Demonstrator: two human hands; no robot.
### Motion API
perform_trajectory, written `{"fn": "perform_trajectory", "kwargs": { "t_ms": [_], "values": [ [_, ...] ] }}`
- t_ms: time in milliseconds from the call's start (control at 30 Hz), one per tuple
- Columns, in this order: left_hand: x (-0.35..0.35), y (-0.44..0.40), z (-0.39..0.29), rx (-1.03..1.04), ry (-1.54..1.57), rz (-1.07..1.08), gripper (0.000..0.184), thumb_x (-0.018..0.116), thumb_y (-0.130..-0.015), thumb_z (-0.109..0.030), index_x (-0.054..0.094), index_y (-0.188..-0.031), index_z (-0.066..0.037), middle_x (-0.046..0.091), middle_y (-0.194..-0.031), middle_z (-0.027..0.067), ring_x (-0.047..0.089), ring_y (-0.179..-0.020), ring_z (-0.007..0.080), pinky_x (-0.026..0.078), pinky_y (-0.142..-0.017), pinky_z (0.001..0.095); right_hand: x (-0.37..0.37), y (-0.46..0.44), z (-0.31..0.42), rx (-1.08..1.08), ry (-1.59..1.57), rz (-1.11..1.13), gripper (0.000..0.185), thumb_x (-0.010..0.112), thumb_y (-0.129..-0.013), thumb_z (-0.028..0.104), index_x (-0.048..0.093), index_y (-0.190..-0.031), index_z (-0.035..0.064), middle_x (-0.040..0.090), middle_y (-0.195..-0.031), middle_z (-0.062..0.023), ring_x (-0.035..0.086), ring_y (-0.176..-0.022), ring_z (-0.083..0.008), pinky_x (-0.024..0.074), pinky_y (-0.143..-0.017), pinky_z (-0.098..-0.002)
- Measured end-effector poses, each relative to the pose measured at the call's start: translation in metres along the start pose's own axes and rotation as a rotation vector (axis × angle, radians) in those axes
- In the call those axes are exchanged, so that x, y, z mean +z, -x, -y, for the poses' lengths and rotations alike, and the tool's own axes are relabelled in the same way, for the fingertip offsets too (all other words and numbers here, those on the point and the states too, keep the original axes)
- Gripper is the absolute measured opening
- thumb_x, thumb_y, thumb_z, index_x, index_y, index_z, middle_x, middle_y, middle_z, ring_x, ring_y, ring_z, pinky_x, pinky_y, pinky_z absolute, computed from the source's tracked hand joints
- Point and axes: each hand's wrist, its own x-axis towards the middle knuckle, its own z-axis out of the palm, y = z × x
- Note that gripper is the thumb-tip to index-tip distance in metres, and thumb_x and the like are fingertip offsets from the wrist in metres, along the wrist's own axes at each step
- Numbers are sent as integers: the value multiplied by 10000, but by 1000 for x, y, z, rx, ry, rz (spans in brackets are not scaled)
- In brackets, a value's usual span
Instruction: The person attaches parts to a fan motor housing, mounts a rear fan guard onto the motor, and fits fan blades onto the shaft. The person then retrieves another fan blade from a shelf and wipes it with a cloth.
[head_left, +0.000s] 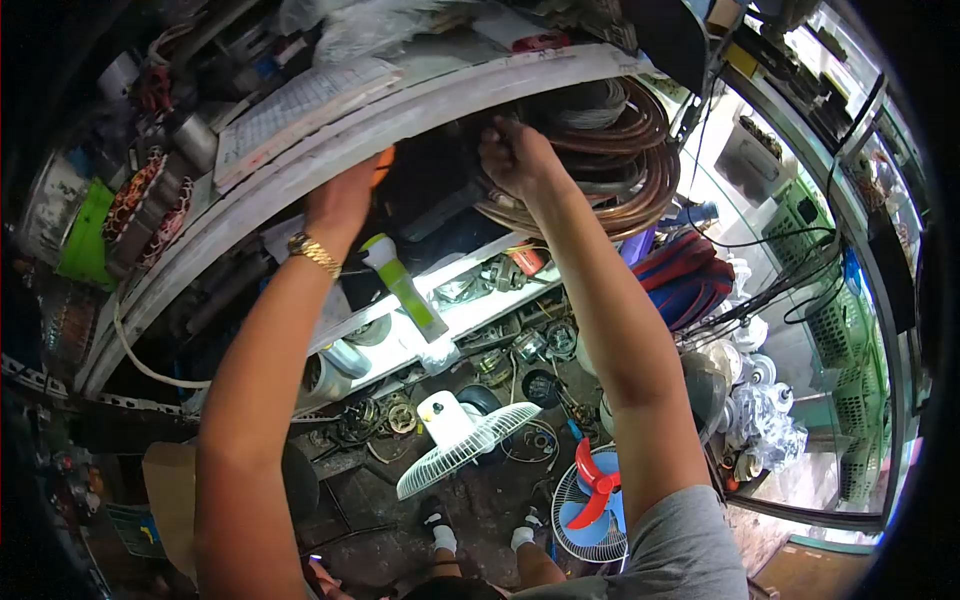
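Observation:
My left hand, with a gold watch on the wrist, reaches in beneath the white shelf board. Its fingers are mostly hidden, and a bright orange patch shows beside them. Deep in the same dark space, my right hand is closed with curled fingers; whatever it may grip cannot be made out. Coils of copper tubing and a coil of grey wire lie just right of that hand. Below and between my forearms is a green and white flashlight.
On the floor stand a white fan and another fan with red blades, among scattered motor parts. Papers lie on the upper shelf. Red and blue bundles sit right of my right arm, near a glass case with green baskets.

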Motion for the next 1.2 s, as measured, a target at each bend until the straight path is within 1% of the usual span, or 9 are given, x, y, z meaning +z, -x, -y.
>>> {"fn": "perform_trajectory", "kwargs": {
  "t_ms": [67, 133, 267, 433, 567, 700, 1000, 1100, 1200],
  "values": [
    [7, -2, 24, 65, 149, -168, 350, 478, -879, -192, 488, -1210, -81, 545, -1152, 160, 512, -1060, 339, 395, -902, 401, 9, 12, 10, 11, -17, 45, 145, 427, -899, 138, 421, -767, 78, 434, -639, -25, 361, -462, -84, 267, -363, -190],
    [8, 0, 51, 49, -193, -228, 354, 468, -878, -328, 590, -1092, -73, 579, -1105, 168, 514, -1065, 332, 387, -918, 392, 11, 33, 9, 138, 4, 124, 187, 440, -891, 152, 421, -718, 84, 420, -590, 0, 351, -431, -75, 262, -354, -190],
    [25, -6, 106, 136, -257, -244, 415, 475, -870, -355, 508, -1211, -122, 484, -1243, 167, 448, -1144, 361, 337, -984, 434, -13, 104, -23, 23, 350, 66, 241, 509, -871, 233, 450, -687, 89, 417, -518, 8, 344, -353, -80, 277, -335, -199],
    [6, 20, 62, 483, -183, -442, 430, 619, -771, -133, 520, -1190, -134, 552, -1144, 146, 539, -1015, 364, 409, -903, 408, -58, 205, -53, 24, 274, 40, 347, 544, -858, 218, 402, -1147, 85, 435, -596, -7, 371, -414, -83, 282, -386, -204],
    [-4, 81, 3, 130, 24, -6, 478, 594, -760, -190, 492, -1221, -114, 487, -1235, 128, 519, -1057, 325, 443, -873, 365, -87, 279, -59, -36, 334, -69, 399, 557, -853, 227, 385, -1192, 103, 437, -605, -17, 347, -400, -90, 275, -387, -214],
    [14, 160, -23, 89, 329, 179, 399, 634, -747, -206, 534, -1117, -91, 544, -1128, 115, 545, -987, 329, 457, -801, 366, -108, 334, -57, -23, 404, -212, 441, 568, -855, 234, 358, -1220, 105, 452, -660, -24, 364, -425, -96, 286, -402, -222],
    [13, 260, -81, -247, 759, 207, 246, 651, -737, -114, 606, -958, -17, 617, -925, 166, 595, -844, 314, 455, -693, 362, -108, 415, -96, -123, 440, -304, 365, 534, -885, 231, 379, -1183, 88, 487, -659, -56, 427, -502, -111, 320, -428, -222],
    [22, 297, -93, -3, 823, 122, 159, 629, -729, -71, 600, -874, -10, 613, -747, 137, 567, -614, 289, 432, -572, 347, -105, 433, -118, -169, 441, -362, 377, 537, -883, 235, 374, -1193, 93, 492, -663, -64, 428, -496, -113, 323, -427, -222],
    [1, 337, -112, 116, 925, 548, 156, 632, -744, -86, 611, -879, -13, 643, -824, 111, 617, -735, 218, 463, -645, 315, -117, 447, -144, -227, 386, -339, 371, 542, -880, 234, 376, -1186, 108, 503, -670, -78, 416, -475, -111, 324, -425, -218]
  ]
}}
